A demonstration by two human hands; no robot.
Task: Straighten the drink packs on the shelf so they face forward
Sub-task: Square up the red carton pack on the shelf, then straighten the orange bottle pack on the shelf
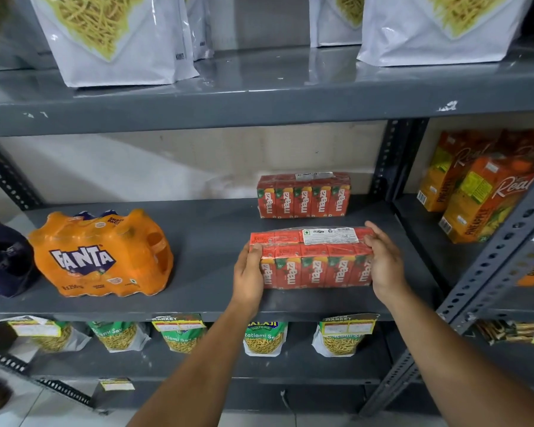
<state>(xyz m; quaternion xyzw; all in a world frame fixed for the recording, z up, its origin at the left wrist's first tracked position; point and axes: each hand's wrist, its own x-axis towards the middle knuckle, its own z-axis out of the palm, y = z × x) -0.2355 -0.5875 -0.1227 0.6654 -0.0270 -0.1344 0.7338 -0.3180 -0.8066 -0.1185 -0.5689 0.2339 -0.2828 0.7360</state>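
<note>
A shrink-wrapped pack of red Maaza cartons (313,260) stands near the front of the grey middle shelf (207,241), its printed side toward me. My left hand (248,274) grips its left end and my right hand (383,266) grips its right end. A second Maaza pack (304,195) stands behind it near the back wall, also facing forward. On the left of the same shelf sits an orange Fanta pack (102,254), turned slightly at an angle. A dark blue drink pack (3,260) is cut off by the left edge.
Tall pineapple juice cartons (475,192) fill the neighbouring bay on the right, behind a perforated steel upright (500,251). White snack bags (114,38) stand on the shelf above. Green snack pouches (264,337) line the shelf below. Bare shelf lies between the Fanta and Maaza packs.
</note>
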